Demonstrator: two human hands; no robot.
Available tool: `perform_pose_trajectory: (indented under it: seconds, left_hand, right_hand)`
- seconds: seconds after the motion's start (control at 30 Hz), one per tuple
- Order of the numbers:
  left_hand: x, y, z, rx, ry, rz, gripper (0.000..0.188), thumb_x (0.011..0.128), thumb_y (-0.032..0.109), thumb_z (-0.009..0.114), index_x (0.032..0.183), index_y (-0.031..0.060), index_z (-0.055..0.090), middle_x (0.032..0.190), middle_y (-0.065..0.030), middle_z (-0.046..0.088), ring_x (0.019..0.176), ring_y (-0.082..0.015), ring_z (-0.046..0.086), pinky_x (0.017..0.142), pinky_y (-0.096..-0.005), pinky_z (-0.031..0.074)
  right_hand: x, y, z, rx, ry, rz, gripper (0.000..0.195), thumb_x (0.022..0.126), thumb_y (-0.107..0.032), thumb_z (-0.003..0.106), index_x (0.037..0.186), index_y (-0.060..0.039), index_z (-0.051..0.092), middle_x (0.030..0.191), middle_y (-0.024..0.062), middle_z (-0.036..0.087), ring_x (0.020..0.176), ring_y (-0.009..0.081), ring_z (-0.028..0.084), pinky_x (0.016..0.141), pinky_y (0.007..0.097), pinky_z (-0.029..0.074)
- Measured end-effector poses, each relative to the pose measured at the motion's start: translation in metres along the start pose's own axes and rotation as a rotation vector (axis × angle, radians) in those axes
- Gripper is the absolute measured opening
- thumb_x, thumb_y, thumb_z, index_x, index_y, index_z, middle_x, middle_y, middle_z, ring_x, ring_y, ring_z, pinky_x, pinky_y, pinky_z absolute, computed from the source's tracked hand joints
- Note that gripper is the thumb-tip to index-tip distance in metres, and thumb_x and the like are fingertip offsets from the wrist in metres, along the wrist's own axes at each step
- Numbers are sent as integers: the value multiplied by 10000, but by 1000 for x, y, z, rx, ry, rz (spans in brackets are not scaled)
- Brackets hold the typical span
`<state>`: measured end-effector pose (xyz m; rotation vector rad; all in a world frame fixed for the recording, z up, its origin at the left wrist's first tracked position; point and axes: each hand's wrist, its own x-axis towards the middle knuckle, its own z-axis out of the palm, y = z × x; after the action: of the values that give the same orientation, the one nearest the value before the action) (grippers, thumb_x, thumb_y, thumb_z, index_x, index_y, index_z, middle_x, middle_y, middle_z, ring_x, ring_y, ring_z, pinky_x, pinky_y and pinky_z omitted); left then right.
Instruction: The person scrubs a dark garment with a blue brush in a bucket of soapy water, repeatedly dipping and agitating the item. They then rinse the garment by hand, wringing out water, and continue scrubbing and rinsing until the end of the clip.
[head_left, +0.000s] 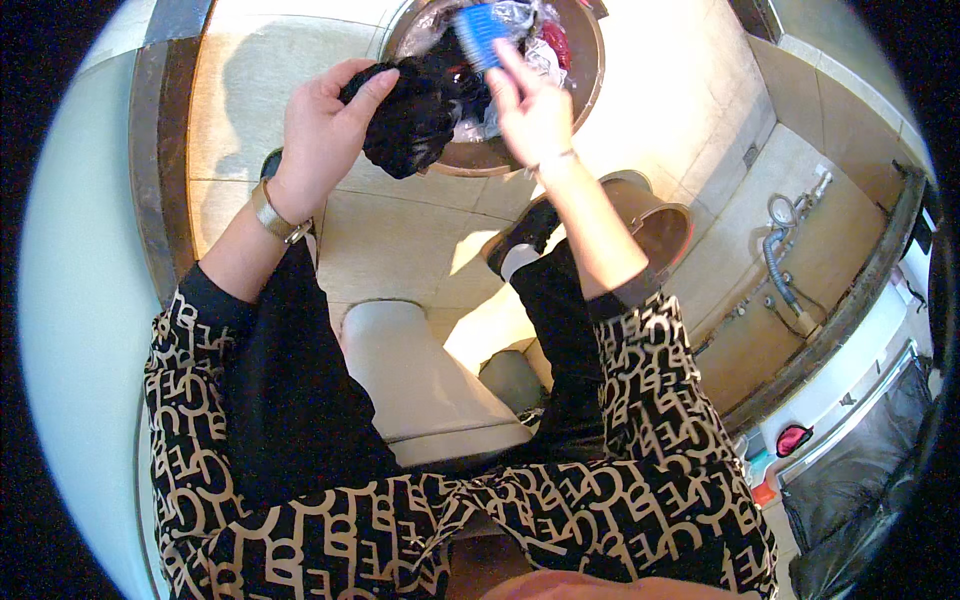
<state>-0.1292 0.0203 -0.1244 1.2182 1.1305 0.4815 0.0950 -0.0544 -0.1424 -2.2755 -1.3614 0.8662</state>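
Note:
My left hand (330, 124) grips a bunched piece of black cloth (409, 124), which hangs at the near left rim of a round brown basin (592, 67). Over the basin, my right hand (529, 112) holds a blue brush (481, 34) with pale bristles; it looks slightly blurred. Inside the basin lie more dark cloth, whitish wet-looking material (544, 64) and something red (555, 41). The brush is just above the dark cloth; whether the bristles touch it I cannot tell.
A brown bucket (660, 229) stands right of my right shoe (525, 232). Between my legs is a white pedestal-like fixture (405, 367) with a dark grey object (514, 381) beside it. Hoses (776, 259) and pipes run along the tiled wall at the right; black plastic (851, 457) hangs at lower right.

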Motion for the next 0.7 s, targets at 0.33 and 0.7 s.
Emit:
perform_pose_trajectory:
  seconds: [0.33, 0.7]
  left_hand:
    - [-9, 10, 30, 516, -323, 715, 221, 722, 186, 773, 752, 2, 653, 1002, -143, 565, 960, -311, 566, 855, -409, 483]
    - [6, -36, 52, 682, -277, 771, 182, 664, 35, 656, 844, 38, 633, 827, -121, 626, 863, -306, 579, 765, -412, 482]
  right_hand:
    - [31, 64, 34, -379, 291, -195, 381, 926, -386, 605, 1288, -271, 636, 888, 205, 672, 822, 382, 677, 731, 493, 551]
    - [20, 13, 0, -156, -100, -19, 374, 936, -312, 599, 1277, -167, 648, 1079, 210, 690, 1019, 364, 666, 908, 418, 520]
